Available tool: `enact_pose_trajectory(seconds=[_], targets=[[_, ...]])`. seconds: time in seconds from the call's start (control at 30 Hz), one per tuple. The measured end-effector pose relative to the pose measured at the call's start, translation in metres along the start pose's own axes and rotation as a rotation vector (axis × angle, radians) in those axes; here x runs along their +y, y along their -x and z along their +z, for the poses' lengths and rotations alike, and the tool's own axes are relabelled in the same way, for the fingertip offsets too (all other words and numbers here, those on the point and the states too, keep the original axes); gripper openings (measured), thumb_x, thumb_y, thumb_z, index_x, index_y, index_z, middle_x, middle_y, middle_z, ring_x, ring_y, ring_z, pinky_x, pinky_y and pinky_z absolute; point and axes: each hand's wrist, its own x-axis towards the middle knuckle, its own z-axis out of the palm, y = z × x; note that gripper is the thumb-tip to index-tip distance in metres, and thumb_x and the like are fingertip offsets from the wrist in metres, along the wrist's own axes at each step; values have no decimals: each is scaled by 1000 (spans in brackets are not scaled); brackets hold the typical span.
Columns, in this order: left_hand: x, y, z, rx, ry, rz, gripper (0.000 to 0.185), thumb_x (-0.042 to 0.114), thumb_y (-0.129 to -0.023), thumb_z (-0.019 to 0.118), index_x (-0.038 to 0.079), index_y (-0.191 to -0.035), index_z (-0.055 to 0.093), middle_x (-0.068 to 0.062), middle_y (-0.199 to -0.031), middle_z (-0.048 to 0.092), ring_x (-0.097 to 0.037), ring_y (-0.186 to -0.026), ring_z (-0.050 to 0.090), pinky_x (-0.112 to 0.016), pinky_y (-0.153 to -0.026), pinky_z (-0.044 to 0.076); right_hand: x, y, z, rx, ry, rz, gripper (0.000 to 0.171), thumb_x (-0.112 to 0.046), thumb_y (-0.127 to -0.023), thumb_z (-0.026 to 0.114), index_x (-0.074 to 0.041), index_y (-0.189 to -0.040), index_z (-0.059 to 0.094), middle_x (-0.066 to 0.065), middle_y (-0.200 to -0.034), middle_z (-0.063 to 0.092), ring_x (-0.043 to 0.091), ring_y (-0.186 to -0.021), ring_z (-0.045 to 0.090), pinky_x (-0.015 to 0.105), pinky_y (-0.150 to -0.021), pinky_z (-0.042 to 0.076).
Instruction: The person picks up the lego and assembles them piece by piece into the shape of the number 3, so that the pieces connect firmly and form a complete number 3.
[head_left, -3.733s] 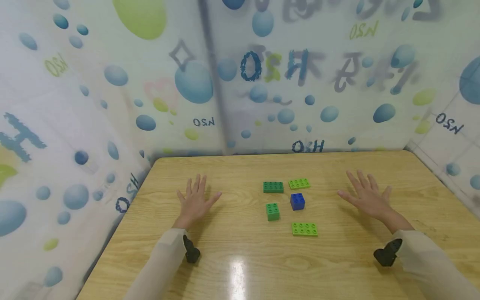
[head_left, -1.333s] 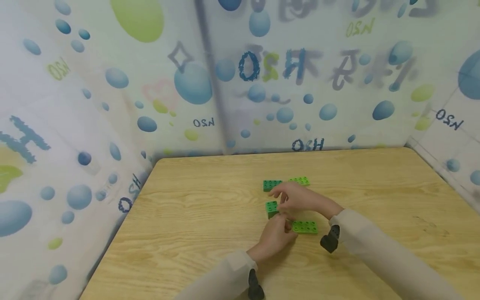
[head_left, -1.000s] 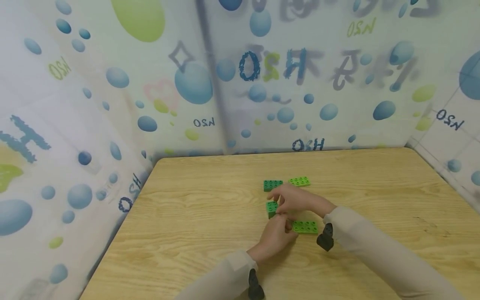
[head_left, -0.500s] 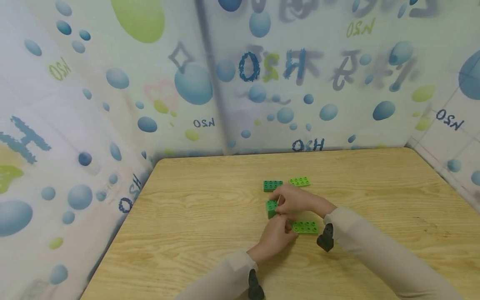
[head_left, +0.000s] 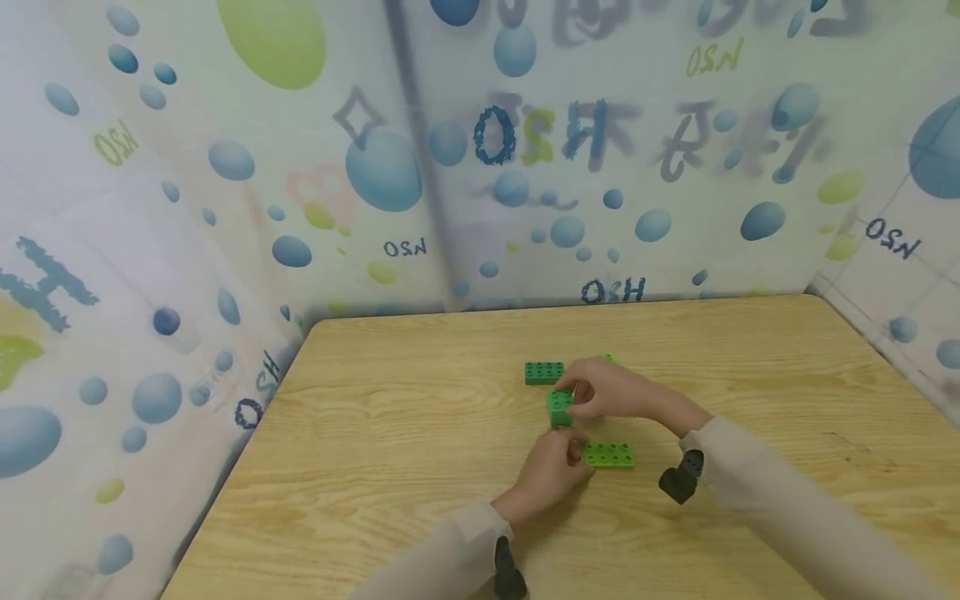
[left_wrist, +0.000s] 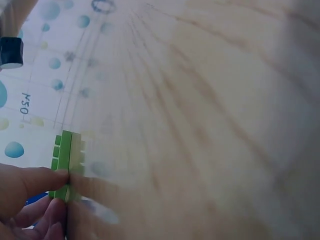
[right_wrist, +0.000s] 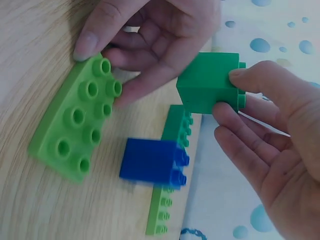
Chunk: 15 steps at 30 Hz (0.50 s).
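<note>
At the near side of the group my left hand (head_left: 543,471) pinches one end of a flat light green building brick (head_left: 609,455), which lies studs up on the table. My right hand (head_left: 615,390) grips a tall green building brick (head_left: 559,407) between thumb and fingers. In the right wrist view this green brick (right_wrist: 210,82) is above the tabletop, apart from the other bricks. A blue brick (right_wrist: 150,160) stands on the table in that view; the right hand hides it from the head view.
A dark green brick (head_left: 543,372) lies just beyond the right hand. Another light green brick (head_left: 610,358) is mostly covered by that hand, and shows as a light green strip (right_wrist: 160,212) in the right wrist view. The wooden table (head_left: 390,417) meets a patterned wall at the back.
Both hands have come from lying spread apart on the table to the bricks. Over the last half second the right hand has lifted the green brick rightward; the left hand has stayed put.
</note>
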Motion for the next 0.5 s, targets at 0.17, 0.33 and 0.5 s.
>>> enact_pose_trajectory(seconds=[0.17,0.33,0.5], targets=[[0,-2,-1,-19,24,-27,32,5,-77,73,0,-107,63,2,-79,54,-4,-70,48,-17,-62,41,2,14,-5,31,2,0,31,-7,-83,65,2,-112,61,10,-102,60,9,-76,61,25,-68,50],[1,-2,-1,-30,14,-50,34,6,-77,73,-1,-108,62,4,-76,51,-4,-68,45,-17,-60,40,4,29,-10,34,-2,26,31,-7,-82,66,4,-111,61,10,-102,61,9,-76,60,26,-70,50],[0,-3,-1,-36,28,-68,33,6,-77,73,0,-107,62,3,-74,52,-4,-65,46,-18,-57,40,2,43,-14,16,4,68,29,-8,-82,66,2,-109,62,9,-101,60,8,-76,60,29,-71,51]])
